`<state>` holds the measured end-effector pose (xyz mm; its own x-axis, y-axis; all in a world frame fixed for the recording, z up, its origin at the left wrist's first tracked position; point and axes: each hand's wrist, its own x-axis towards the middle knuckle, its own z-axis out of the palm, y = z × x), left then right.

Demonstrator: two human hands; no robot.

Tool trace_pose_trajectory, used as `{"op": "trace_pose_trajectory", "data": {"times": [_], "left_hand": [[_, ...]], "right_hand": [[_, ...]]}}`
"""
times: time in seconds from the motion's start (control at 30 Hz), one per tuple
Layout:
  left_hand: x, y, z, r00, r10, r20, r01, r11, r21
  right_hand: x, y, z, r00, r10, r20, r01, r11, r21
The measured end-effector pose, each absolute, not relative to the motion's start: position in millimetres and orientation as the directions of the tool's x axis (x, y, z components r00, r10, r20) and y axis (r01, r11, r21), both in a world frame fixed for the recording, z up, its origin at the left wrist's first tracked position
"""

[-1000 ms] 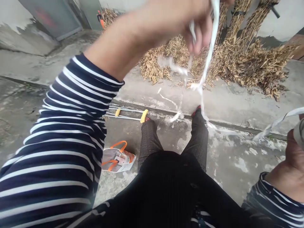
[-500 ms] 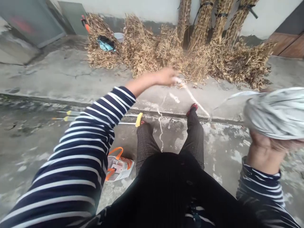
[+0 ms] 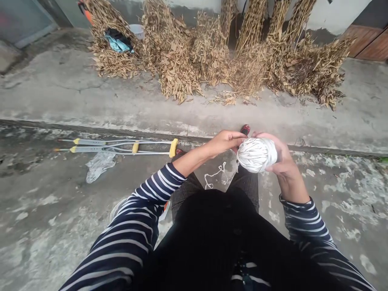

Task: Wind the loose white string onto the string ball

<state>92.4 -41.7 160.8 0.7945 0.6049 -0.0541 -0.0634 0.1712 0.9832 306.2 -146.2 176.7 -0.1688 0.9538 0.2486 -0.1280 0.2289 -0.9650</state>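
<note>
A ball of white cord (image 3: pixel 256 155) is held in front of my body, over my legs. My right hand (image 3: pixel 281 155) wraps round its right side, fingers behind and thumb in front. At the ball's upper left, my left hand (image 3: pixel 224 142) has its fingers pinched together against the wound strands, on the cord; the exact grip is partly hidden. A loose length of white cord (image 3: pixel 215 174) hangs in wavy loops below the ball, between my legs.
Dried plant stalks (image 3: pixel 182 56) lie and lean along the wall ahead, with a blue and black cloth (image 3: pixel 119 41) and a white basin (image 3: pixel 137 31) among them. A pair of crutches (image 3: pixel 121 146) and a clear plastic bag (image 3: pixel 100 165) lie to the left. A low concrete step edge (image 3: pixel 327 148) crosses ahead.
My hands have come together: the right brought the ball in from the far right, and the left moved down to it. The stretched strand between them is gone, and the view has shifted.
</note>
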Motion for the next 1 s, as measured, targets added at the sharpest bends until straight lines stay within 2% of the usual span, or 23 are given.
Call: {"op": "trace_pose_trajectory", "data": {"times": [0.1, 0.2, 0.33, 0.67, 0.87, 1.0], "left_hand": [[84, -36, 154, 0.832, 0.545, -0.105, -0.008, 0.201, 0.979], [75, -30, 154, 0.841, 0.514, -0.172, 0.064, 0.222, 0.973], [67, -23, 159, 0.832, 0.506, -0.227, 0.139, 0.207, 0.969], [52, -9, 167, 0.840, 0.508, -0.189, 0.098, 0.201, 0.975], [54, -9, 173, 0.847, 0.501, -0.179, 0.164, 0.074, 0.984], [60, -11, 168, 0.827, 0.523, -0.206, 0.225, 0.028, 0.974]], "right_hand": [[306, -148, 181, -0.298, 0.909, 0.290, 0.031, 0.313, -0.949], [303, -150, 181, -0.348, 0.894, 0.282, 0.089, 0.331, -0.939], [297, -151, 176, -0.376, 0.889, 0.261, 0.046, 0.299, -0.953], [282, -148, 169, -0.343, 0.903, 0.258, -0.012, 0.270, -0.963], [272, -150, 174, -0.376, 0.912, 0.162, -0.048, 0.155, -0.987], [272, -150, 174, -0.372, 0.910, 0.185, -0.009, 0.195, -0.981]]}}
